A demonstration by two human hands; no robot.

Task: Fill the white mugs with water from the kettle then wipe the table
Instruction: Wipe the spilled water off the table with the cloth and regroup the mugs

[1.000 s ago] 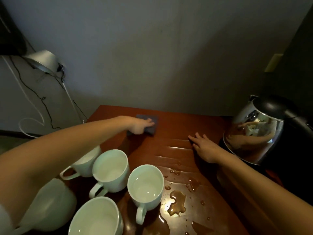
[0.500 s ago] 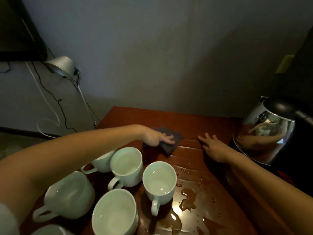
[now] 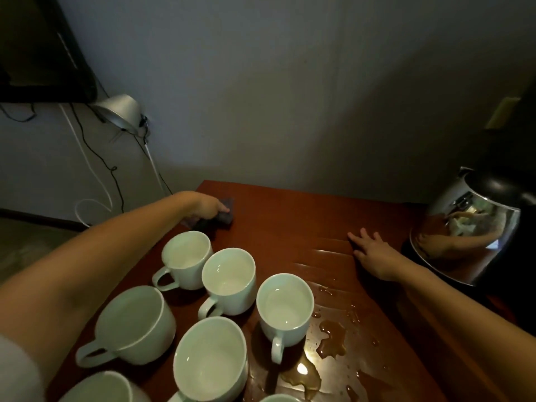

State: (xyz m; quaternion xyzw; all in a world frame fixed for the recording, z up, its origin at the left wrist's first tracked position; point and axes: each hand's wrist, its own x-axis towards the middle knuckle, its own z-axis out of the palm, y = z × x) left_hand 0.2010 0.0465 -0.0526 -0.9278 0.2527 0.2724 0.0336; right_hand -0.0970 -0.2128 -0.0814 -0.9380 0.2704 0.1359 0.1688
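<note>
Already holding water, white mugs (image 3: pixel 229 274) crowd the near left of the surface (image 3: pixel 290 216); beyond them the left hand (image 3: pixel 208 208) presses a dark cloth (image 3: pixel 225 218) at the far corner, grip unclenched; the right hand (image 3: pixel 374 256) lies flat, grip spread, beside the kettle (image 3: pixel 464 233)

kettle (image 3: pixel 464 224): cut by right edge | bottom mugs (image 3: pixel 98 387): cropped | cloth (image 3: pixel 227 218): half under left hand (image 3: pixel 206 206)

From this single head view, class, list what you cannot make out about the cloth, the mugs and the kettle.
Head view only:
Cloth: mostly under the left hand; its grip is unclear.
Mug at the bottom edge: cut off by the frame, water level unseen.
Kettle: handle side lost in the dark and the right edge.
</note>
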